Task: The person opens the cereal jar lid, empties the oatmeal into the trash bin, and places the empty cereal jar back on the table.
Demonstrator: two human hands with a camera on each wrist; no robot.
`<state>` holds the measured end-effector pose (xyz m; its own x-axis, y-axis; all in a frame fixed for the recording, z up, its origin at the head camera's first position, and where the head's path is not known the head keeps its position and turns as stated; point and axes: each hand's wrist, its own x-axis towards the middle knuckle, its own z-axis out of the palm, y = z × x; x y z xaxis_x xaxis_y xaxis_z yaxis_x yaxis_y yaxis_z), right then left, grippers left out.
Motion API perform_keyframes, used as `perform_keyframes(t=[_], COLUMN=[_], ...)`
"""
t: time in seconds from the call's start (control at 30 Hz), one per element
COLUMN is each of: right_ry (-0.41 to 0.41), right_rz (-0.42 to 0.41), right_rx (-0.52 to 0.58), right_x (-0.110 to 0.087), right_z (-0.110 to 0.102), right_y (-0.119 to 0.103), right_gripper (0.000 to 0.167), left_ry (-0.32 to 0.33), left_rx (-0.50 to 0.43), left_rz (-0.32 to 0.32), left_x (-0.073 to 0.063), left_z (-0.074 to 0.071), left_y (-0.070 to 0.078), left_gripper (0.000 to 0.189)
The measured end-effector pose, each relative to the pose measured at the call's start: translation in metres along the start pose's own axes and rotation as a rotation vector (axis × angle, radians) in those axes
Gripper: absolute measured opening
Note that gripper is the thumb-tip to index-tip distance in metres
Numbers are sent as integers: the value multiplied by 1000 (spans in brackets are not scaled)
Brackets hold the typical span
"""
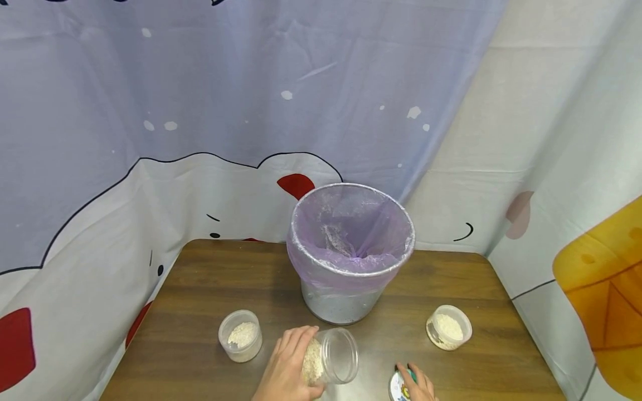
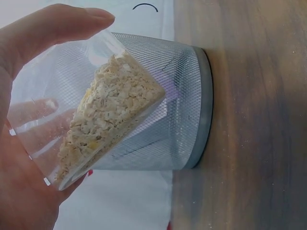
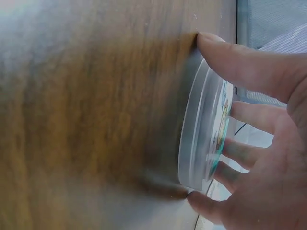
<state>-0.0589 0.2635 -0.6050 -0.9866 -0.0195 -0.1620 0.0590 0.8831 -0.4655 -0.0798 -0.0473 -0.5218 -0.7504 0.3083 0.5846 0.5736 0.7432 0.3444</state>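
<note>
My left hand [image 1: 287, 365] grips a clear plastic jar [image 1: 343, 356], tipped on its side with its open mouth to the right. Pale oat flakes [image 2: 111, 98] lie along the jar's lower side in the left wrist view. At the front of the table, my right hand [image 1: 421, 385] is spread over a round clear-rimmed lid [image 3: 194, 129] with a coloured printed top. The thumb [image 3: 249, 64] is at one edge of that lid and the little finger at the opposite edge, both tips close to the tabletop.
Behind the jar stands a metal mesh bin [image 1: 336, 306] lined with a purple bag [image 1: 351, 267]. A small tub of flakes [image 1: 241, 351] is at the left, another tub [image 1: 448, 340] at the right. A printed curtain [image 1: 225, 100] hangs behind the wooden table [image 1: 200, 289].
</note>
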Motion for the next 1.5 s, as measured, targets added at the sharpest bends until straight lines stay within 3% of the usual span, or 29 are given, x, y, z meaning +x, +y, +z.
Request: perform_keyframes(t=[0.17,0.43,0.93,1.5], right_ry=[13,-25,99,111], right_rz=[30,58,-95,-154], right_rx=[-25,20,140,192], right_x=[1,3,4,9], right_z=[-4,-17,-28,-38], right_y=[-6,-17,-29,-45], right_gripper=[101,89,69,60], left_ry=[-10,7,15,36], left_rx=[-8,-2,-11,-6], left_rz=[-33,-36,-42,-3], left_x=[-1,-1,0,9], left_z=[-1,-1,-6,-14], left_y=[0,-1,-1,-3], left_gripper=[101,102,102,100])
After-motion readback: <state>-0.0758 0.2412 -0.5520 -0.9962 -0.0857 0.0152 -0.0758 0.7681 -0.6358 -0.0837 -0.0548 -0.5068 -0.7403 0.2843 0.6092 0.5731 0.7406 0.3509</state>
